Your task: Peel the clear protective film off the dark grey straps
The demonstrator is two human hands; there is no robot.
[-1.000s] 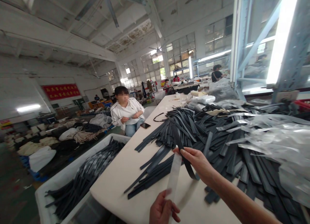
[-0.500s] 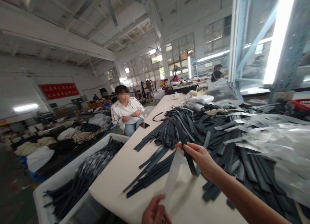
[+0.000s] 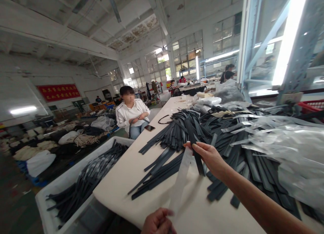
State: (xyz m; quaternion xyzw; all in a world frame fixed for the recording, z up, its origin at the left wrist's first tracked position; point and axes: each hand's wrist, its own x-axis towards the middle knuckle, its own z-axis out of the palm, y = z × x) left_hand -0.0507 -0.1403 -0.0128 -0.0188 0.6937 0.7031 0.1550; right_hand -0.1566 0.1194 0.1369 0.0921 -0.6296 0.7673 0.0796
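My right hand [image 3: 209, 156] is closed in a pinch, holding a dark grey flat strip [image 3: 192, 134] and the upper end of a translucent plastic strip [image 3: 181, 180]. The dark strip stands at a slant above the table, its lower end beside the plastic. At the bottom of the view, my left hand [image 3: 159, 222] has curled fingers at the plastic strip's lower end, slightly blurred. Behind my right hand lies a fanned bundle of dark strips [image 3: 174, 134]. A smaller group of dark strips [image 3: 159, 180] lies left of the plastic.
The pale table [image 3: 118, 193] carries more dark strips and a heap of clear plastic [image 3: 301, 153] at right. A white bin [image 3: 40, 200] of strips stands against its left edge. Across the corner sits a co-worker [image 3: 133, 112] near a phone [image 3: 149, 127]. A red basket [image 3: 311, 106] is far right.
My left hand has shifted slightly left and down, and the plastic strip stretches between both hands. The co-worker's hands have moved, with a dark strip now hanging from them.
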